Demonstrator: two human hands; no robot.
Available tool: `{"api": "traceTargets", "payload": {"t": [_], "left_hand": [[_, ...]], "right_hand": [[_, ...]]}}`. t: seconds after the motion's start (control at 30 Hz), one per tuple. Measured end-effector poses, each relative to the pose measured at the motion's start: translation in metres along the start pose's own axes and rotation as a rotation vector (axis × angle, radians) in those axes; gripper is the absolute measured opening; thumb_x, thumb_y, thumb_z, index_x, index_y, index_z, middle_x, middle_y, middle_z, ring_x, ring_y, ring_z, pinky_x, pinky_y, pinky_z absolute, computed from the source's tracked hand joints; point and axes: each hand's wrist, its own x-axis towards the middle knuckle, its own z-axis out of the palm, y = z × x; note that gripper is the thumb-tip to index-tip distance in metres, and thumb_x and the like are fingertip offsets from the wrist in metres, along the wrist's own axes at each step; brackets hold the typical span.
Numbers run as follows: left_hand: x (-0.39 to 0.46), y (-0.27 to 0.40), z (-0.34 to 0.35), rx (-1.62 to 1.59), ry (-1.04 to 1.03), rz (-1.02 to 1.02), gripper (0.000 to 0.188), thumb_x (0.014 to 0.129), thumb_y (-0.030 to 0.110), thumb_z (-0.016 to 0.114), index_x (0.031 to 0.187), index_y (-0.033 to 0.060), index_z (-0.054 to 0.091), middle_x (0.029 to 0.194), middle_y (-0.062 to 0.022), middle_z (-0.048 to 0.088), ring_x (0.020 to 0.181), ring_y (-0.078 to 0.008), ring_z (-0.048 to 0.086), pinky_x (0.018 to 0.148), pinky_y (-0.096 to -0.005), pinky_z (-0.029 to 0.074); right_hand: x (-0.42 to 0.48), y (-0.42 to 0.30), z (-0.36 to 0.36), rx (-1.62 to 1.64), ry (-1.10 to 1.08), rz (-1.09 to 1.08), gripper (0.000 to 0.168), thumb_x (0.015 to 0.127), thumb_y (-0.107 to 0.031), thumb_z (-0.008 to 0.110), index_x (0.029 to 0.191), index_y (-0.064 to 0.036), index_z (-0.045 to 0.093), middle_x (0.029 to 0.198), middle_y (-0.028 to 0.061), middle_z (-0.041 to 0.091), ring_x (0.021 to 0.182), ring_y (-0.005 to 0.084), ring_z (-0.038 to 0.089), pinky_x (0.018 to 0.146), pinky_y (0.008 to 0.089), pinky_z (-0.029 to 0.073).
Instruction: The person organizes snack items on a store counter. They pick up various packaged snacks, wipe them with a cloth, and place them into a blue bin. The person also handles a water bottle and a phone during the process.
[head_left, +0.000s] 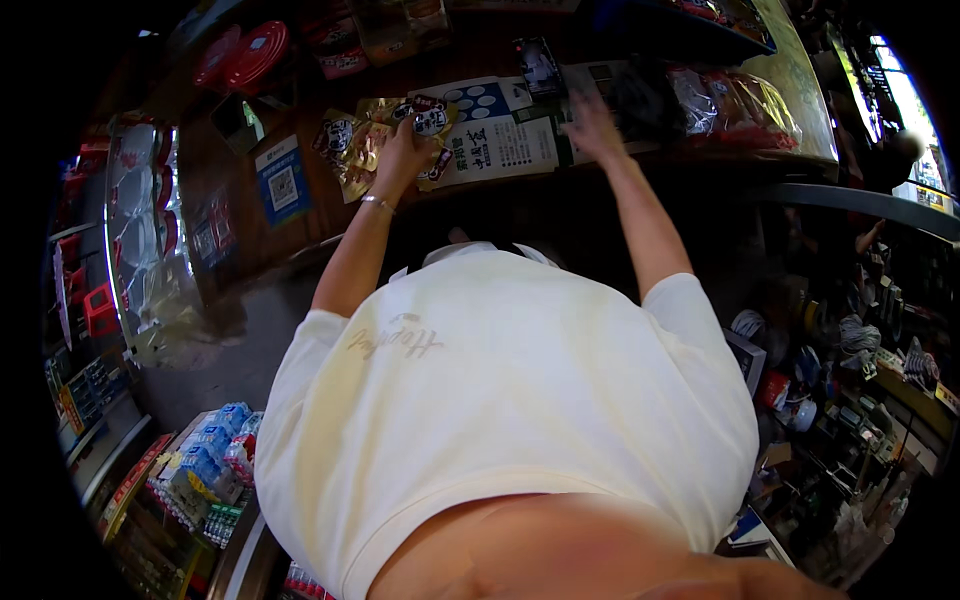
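Note:
My left hand (409, 154) has its fingers curled over several shiny gold snack packets (352, 150), which bear dark printed writing and lie fanned on the wooden counter. The fingertips press on the packets at the far edge of the pile. My right hand (596, 127) is motion-blurred, thumb apart from the fingers, with nothing visible in it. It hovers over or touches a printed sheet (499, 150); the blur hides which. Just beyond it stands or lies a small dark box (538, 69) with a picture on it. To its right is a black plastic bag (645, 101).
Red round lids (255, 56) and a phone-like dark device (238, 121) lie at the counter's back left. Nearer is a blue card with a printed code (283, 180). Red plastic-wrapped packs (731, 109) sit at right. Bottled-water packs (206, 454) stand behind on the left.

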Motion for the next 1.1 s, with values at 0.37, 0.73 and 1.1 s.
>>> {"api": "traceTargets", "payload": {"t": [0.37, 0.73, 1.1], "left_hand": [[0.021, 0.024, 0.004, 0.427, -0.116, -0.112, 0.08, 0.068, 0.034, 0.075, 0.139, 0.0272, 0.038, 0.145, -0.0135, 0.033, 0.131, -0.04, 0.032, 0.1, -0.057, 0.033], [0.034, 0.056, -0.035, -0.686, -0.101, -0.302, 0.065, 0.076, 0.023, 0.066, 0.135, 0.0072, 0.043, 0.126, -0.0149, 0.055, 0.112, -0.0299, 0.053, 0.094, -0.0392, 0.042], [0.023, 0.08, -0.079, -1.997, -0.249, -0.266, 0.07, 0.087, 0.035, 0.053, 0.14, -0.0048, 0.032, 0.128, -0.0307, 0.049, 0.115, -0.0423, 0.054, 0.094, -0.0508, 0.048]], "right_hand": [[0.01, -0.001, 0.033, -0.167, 0.043, -0.022, 0.061, 0.08, -0.044, 0.065, 0.136, -0.032, 0.043, 0.139, 0.0146, 0.039, 0.119, 0.0392, 0.043, 0.087, 0.0537, 0.043], [0.016, 0.017, 0.007, 0.265, 0.133, -0.12, 0.064, 0.081, -0.023, 0.067, 0.137, -0.009, 0.039, 0.131, 0.0194, 0.048, 0.121, 0.0371, 0.045, 0.101, 0.0453, 0.037], [0.03, 0.027, 0.01, 0.229, 0.141, -0.116, 0.059, 0.082, -0.019, 0.065, 0.135, -0.009, 0.042, 0.128, 0.0184, 0.051, 0.12, 0.0376, 0.046, 0.098, 0.0442, 0.039]]}}
